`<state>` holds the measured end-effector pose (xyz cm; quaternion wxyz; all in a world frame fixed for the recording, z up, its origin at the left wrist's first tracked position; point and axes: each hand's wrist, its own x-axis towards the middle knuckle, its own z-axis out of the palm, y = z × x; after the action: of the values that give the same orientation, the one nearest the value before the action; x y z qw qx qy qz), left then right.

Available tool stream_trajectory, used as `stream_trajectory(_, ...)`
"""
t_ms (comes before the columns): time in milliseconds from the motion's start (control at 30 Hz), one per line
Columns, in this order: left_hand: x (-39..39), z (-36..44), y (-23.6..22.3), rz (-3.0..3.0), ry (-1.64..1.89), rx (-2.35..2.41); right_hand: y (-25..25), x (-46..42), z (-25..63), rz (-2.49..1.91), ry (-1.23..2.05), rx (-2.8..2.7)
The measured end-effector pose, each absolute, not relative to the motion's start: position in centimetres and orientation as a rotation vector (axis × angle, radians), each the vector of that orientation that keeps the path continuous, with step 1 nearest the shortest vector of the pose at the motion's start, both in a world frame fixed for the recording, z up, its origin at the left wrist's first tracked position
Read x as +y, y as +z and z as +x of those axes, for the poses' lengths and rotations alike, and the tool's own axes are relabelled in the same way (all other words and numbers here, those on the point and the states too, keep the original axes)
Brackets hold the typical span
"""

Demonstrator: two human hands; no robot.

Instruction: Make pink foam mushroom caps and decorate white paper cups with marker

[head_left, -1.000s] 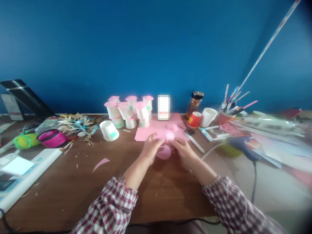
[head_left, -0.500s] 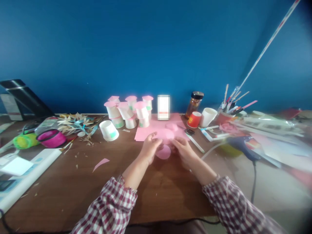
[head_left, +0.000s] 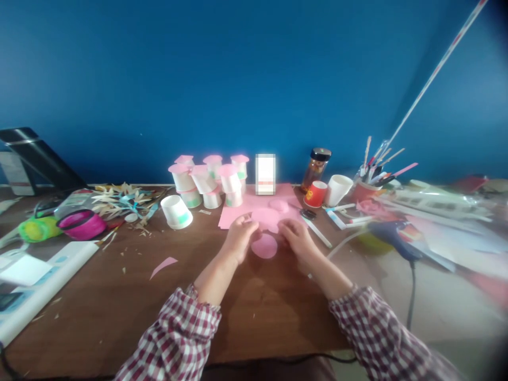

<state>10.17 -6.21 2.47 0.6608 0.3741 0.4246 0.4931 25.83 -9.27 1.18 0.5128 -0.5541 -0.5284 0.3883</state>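
My left hand [head_left: 238, 235] and my right hand [head_left: 296, 238] meet over the middle of the brown table [head_left: 119, 296]. Both pinch the edges of a pink paper piece [head_left: 268, 218] held just above the tabletop. A flat pink paper circle [head_left: 264, 246] lies on the wood between my hands, right below that piece. Behind them lies a pink paper sheet [head_left: 242, 206] with another small pink disc [head_left: 279, 204] on it. Both sleeves are red-and-white checked.
White paper cups with pink caps [head_left: 210, 180] stand stacked at the back, one cup [head_left: 177, 212] tipped over beside them. A jar [head_left: 315, 168], a red cup [head_left: 316, 194], a white cup [head_left: 338, 189] and a brush holder [head_left: 369, 185] stand right. A glue gun [head_left: 391, 233] lies right; a magenta bowl [head_left: 81, 224] left.
My hands have dropped slightly and the pink piece between them has turned and flattened; the circle on the table stays put.
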Motion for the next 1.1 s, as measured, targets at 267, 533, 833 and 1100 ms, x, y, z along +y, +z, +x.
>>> stream_trajectory(267,-5.5,9.3,2.8,0.805,1.185,0.944,0.9,-11.1,25.9,-1.459,0.229,-2.199)
stream_trajectory(533,-5.6,9.4,2.3,0.788,1.203,0.970,1.3,-11.6,24.9,-1.461,-0.132,-2.525)
stream_trajectory(833,-5.9,7.6,2.1,0.811,1.278,0.949,1.5,-11.0,26.8,-1.579,0.035,-2.022)
stream_trajectory(1100,-6.5,8.1,2.2,0.837,1.225,0.964,1.7,-5.4,30.3,-1.814,0.337,-1.468)
